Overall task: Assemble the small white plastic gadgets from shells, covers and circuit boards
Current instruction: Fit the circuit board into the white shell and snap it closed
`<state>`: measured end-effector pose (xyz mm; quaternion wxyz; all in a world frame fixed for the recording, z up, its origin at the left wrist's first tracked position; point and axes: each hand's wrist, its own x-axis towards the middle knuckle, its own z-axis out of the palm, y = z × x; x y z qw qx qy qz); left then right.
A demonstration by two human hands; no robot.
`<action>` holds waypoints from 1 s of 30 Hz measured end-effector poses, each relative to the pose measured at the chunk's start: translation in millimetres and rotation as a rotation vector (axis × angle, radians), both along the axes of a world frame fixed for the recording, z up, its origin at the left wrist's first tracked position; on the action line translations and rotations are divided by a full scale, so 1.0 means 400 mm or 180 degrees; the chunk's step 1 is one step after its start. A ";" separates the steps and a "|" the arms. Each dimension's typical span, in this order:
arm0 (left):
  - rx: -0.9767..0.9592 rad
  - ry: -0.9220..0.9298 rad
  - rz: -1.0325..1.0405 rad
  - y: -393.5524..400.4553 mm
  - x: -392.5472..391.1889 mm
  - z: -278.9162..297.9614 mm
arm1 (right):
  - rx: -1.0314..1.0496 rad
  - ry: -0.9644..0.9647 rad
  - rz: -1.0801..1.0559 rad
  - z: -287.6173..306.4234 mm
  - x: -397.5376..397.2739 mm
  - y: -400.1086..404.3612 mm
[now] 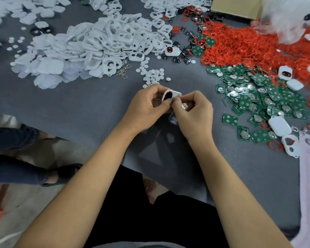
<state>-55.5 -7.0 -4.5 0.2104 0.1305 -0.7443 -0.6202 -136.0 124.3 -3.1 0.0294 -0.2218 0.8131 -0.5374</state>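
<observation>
My left hand (143,106) and right hand (193,111) both curl around one white shell (170,94), pinching it between fingertips above the grey table (97,104). White discs (152,76) lie just beyond; circuit boards (258,97) spread to my right.

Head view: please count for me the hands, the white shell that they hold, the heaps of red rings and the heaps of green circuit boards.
Hands: 2, left hand and right hand
Held white shell: 1
Red ring heap: 1
Green circuit board heap: 1
Total: 5
</observation>
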 end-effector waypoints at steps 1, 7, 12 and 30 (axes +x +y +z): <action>0.0013 0.0011 -0.0002 0.001 0.000 -0.001 | -0.0006 0.0028 0.0007 0.000 0.000 0.000; 0.0256 -0.0026 0.0030 0.000 -0.001 -0.003 | -0.0132 0.0094 0.0189 0.013 0.003 0.005; 0.0309 -0.0098 -0.0004 0.000 -0.001 -0.002 | -0.0025 0.0051 0.0298 0.016 0.009 0.007; 0.0458 0.0007 0.0309 -0.004 -0.009 0.004 | 0.0788 0.0556 -0.0400 0.009 -0.044 0.052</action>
